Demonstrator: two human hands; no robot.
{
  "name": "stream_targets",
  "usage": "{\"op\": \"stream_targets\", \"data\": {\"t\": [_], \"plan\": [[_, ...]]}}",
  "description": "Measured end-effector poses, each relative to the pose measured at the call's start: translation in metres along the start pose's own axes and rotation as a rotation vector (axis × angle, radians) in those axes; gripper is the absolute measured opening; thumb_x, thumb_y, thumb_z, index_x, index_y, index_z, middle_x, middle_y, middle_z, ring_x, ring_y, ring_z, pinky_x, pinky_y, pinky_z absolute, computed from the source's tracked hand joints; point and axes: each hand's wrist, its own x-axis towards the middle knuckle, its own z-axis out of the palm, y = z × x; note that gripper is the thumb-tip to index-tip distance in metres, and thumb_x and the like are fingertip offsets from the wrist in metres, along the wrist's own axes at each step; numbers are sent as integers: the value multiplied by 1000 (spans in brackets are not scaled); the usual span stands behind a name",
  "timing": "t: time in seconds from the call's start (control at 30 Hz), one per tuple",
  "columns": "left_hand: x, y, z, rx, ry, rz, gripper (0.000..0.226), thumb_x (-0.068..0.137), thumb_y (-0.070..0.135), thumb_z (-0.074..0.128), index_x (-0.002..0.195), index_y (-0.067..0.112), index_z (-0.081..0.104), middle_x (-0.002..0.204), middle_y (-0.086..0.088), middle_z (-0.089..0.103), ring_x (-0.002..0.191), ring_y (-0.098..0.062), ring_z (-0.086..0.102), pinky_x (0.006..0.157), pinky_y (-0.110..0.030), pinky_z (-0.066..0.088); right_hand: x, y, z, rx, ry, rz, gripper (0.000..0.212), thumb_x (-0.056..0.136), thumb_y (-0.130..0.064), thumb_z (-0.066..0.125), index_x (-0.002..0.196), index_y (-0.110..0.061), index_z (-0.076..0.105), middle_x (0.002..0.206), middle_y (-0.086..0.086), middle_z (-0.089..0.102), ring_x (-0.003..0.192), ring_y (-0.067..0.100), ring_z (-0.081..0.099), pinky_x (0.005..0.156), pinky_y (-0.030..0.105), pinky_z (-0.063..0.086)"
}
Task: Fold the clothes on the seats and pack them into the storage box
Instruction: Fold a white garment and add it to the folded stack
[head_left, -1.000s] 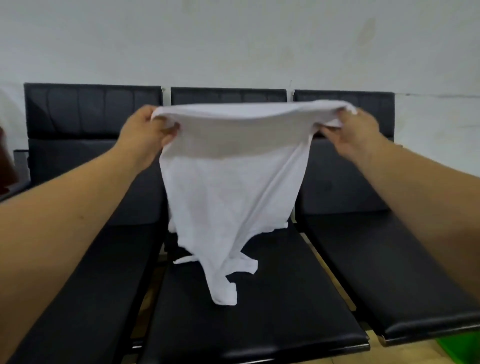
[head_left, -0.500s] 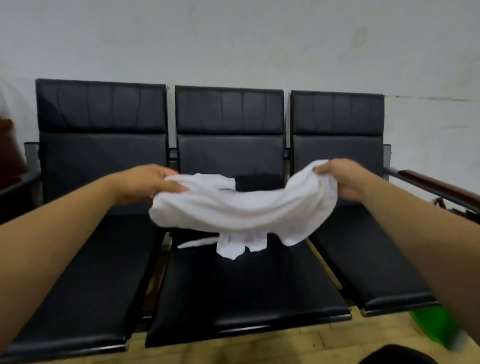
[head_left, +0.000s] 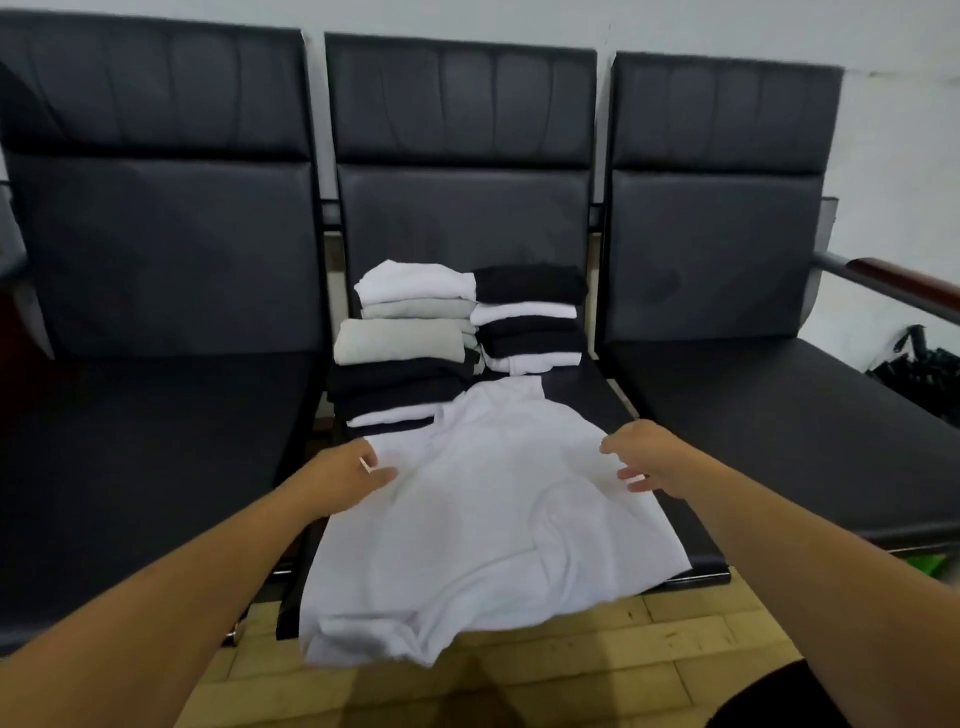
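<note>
On the middle seat (head_left: 592, 405), a white T-shirt (head_left: 493, 525) lies spread out, its near end hanging off the front.
The left hand (head_left: 348, 480) pinches its left edge; the right hand (head_left: 641, 465) is at the right edge with fingers apart, holding nothing. A pull nearer could slide the shirt onto the floor (head_left: 623, 665). A push away could topple the stacks of folded clothes (head_left: 410, 338) behind.

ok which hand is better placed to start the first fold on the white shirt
Left, probably. The left hand touches the upper left corner of the white shirt, so it could lift and fold that side over. The right hand is open, fingers spread, at the right edge, contact unclear.
</note>
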Motion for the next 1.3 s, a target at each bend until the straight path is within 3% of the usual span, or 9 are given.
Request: {"op": "stream_targets", "data": {"t": [0.2, 0.3, 0.43, 0.57, 0.7, 0.77, 0.97, 1.1, 1.3], "plan": [[52, 13, 26, 61, 177, -226, 83, 85, 54, 69, 143, 5, 33, 143, -18, 33, 132, -35, 33, 103, -41, 39, 41, 11, 19, -345, 257, 4, 43, 92, -23, 62, 125, 0, 45, 115, 21, 48, 101, 39, 60, 90, 45, 55], [71, 11, 27, 87, 159, -268, 85, 84, 51, 71, 142, 2, 33, 139, -18, 41, 128, -35, 41, 100, -40, 42, 52, 13, 21, -423, 258, 20, 25, 92, -22, 65, 97, -2, 52, 103, 18, 56, 92, 35, 60, 79, 38, 55], [86, 7, 25, 28, 95, -131, 31, 88, 32, 73, 82, 7, 55, 84, -6, 59, 82, -21, 56, 64, -27, 43, 64, 11, 17, -433, 175, 45, 23, 91, -16, 66, 76, -8, 51, 77, 7, 51, 85, 27, 53, 80, 38, 50], [86, 11, 14, -178, 153, -79, 16, 95, 22, 63, 103, 9, 57, 86, 1, 52, 79, -16, 51, 59, -24, 37, 65, 6, 8, -251, 78, 1, 26, 95, -19, 62, 72, -16, 50, 76, 4, 51, 77, 22, 52, 77, 32, 41], [62, 11, -5, -775, 44, -150, 24, 98, 16, 60, 120, 5, 63, 113, -10, 68, 103, -26, 64, 93, -38, 49, 49, 4, -5, 548, 60, 60, 11, 98, -16, 62, 101, -6, 65, 111, 17, 70, 95, 30, 68, 94, 47, 53], [46, 14, -14, -1061, -29, -230, 19, 97, 12, 61, 113, 3, 66, 111, -16, 71, 105, -33, 67, 86, -44, 53, 38, 5, -10, 829, -59, 155, 21, 98, -14, 62, 116, -3, 64, 114, 17, 72, 103, 36, 70, 85, 49, 56], [6, 26, -23, -1250, -115, -279, 26, 94, 14, 64, 118, 7, 67, 115, -17, 72, 106, -32, 68, 88, -46, 53, -3, 7, -16, 867, -336, 156, 37, 87, -19, 71, 122, -10, 67, 116, 15, 73, 100, 32, 73, 81, 46, 60], [-24, 42, -49, -1291, 4, -86, 15, 95, 18, 64, 104, 8, 68, 94, -10, 77, 95, -27, 71, 80, -41, 53, -20, -12, -36, 1023, -255, -131, 35, 101, -29, 53, 128, -8, 62, 127, 15, 68, 107, 29, 72, 78, 42, 62], [-29, 48, -112, -1135, 163, 13, 45, 93, 24, 68, 134, 10, 57, 119, -8, 71, 103, -24, 71, 85, -41, 55, -38, -49, -71, 927, -95, -200, 30, 98, -21, 61, 125, -9, 65, 122, 12, 72, 103, 30, 73, 82, 44, 57]]}}
